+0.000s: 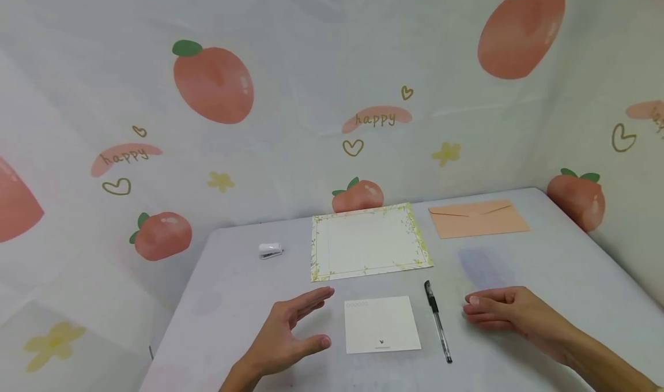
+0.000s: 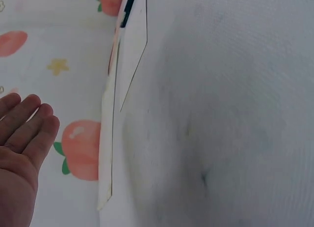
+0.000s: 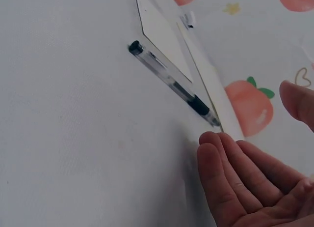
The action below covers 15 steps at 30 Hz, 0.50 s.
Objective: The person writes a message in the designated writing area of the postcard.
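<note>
Both hands are over the bench (image 1: 223, 317), one at either side of a small white note sheet (image 1: 381, 325) and a pen (image 1: 440, 325). The note sheet lies flat, well forward of the back edge, between the left and right edges; faint print shows near its upper left corner, and a small dark mark at its lower margin.

Left hand (image 1: 280, 337): just beside the note sheet, on the side toward the bench's left edge, and apart from it. Fingers straight and close together, thumb spread away from them.

Right hand (image 1: 510, 311): near the pen, on the side toward the bench's right edge, and apart from it. Fingers slightly bent and set side by side; the right wrist view shows the thumb standing clear of them.

The pen, clear-barrelled with a black grip, lies just beside the note sheet, its grip end pointing to the back edge.

A larger sheet (image 1: 368, 242) with a yellow-green floral border lies at the back edge. A peach envelope (image 1: 479, 222) rests near the back right corner, and a small white stapler (image 1: 270, 250) near the back left corner.
</note>
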{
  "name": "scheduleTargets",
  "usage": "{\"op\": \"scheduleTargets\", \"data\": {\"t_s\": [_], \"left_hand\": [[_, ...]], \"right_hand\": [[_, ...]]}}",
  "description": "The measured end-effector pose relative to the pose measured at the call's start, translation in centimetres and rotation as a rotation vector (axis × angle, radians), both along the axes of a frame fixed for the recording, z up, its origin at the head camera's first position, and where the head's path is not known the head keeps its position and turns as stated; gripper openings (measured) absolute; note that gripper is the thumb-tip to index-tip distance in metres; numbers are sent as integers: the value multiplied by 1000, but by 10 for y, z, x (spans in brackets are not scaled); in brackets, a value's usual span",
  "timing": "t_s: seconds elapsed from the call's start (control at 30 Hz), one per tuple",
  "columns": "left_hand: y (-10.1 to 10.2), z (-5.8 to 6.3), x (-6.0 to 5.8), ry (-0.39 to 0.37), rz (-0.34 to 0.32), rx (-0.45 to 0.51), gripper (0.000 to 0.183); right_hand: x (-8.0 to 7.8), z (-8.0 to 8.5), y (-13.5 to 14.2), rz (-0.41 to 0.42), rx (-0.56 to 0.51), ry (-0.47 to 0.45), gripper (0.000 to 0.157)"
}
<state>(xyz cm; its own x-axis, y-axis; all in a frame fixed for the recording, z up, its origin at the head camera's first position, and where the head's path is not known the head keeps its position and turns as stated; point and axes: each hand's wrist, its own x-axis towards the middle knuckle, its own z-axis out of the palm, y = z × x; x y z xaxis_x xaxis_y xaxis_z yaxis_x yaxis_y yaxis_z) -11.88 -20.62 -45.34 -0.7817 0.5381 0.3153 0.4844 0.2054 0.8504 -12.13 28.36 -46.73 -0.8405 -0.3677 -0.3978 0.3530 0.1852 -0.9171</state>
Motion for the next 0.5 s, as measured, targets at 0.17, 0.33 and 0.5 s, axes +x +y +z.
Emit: {"op": "scheduleTargets", "data": {"t_s": [0.17, 0.33, 0.5], "left_hand": [[10, 0, -1, -3, -9, 5, 72], [20, -3, -1, -5, -36, 11, 71], [31, -4, 1, -57, -48, 22, 68]], "right_hand": [[-1, -1, -12, -10, 7, -2, 53], [-3, -3, -23, -20, 47, 12, 49], [-4, -7, -32, -27, 92, 46, 45]]}}
